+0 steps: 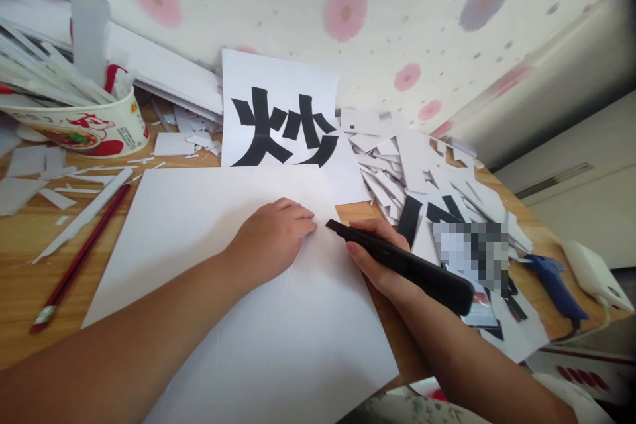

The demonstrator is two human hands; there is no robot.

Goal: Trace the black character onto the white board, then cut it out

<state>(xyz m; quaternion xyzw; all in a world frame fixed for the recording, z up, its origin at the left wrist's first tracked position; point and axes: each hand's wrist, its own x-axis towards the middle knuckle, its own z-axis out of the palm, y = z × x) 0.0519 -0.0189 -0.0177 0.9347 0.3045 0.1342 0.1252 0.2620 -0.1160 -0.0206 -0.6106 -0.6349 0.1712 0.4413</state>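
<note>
We press our left hand (pixel 273 238) down on the large white sheet (pixel 238 305), fingers curled and knuckles up, holding nothing but the paper flat on the wooden table (pixel 20 265). Our right hand (pixel 382 265) is closed around a black utility knife (pixel 397 264), its tip at the sheet's right edge, just beside the left fingertips. We judge a cut is about to start; it calls for a steady tip kept off those fingers. 1 printed sheet with a black character (pixel 283 126) overlaps the far edge. Scraps (pixel 422 172) crowd the right, a red pencil (pixel 79 258) lies left; near room is open.
</note>
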